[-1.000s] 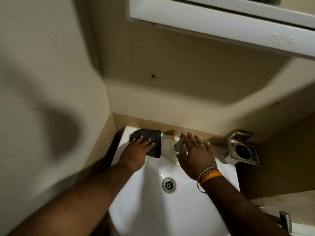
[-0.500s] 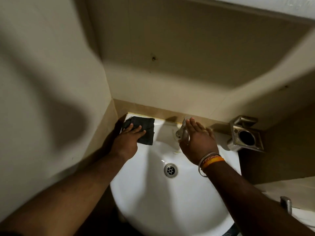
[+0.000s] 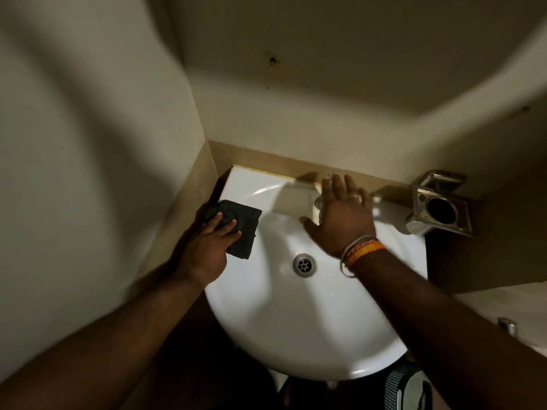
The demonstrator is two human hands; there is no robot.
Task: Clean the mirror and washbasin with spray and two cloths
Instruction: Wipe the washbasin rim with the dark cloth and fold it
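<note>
Inside washbasin [image 3: 296, 321]: left hand [image 3: 204, 250] flat on dark cloth [image 3: 241, 224], right hand [image 3: 340, 220] spread, empty.

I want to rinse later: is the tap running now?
Cannot tell. The right hand covers the tap, and no stream shows above the drain.
</note>
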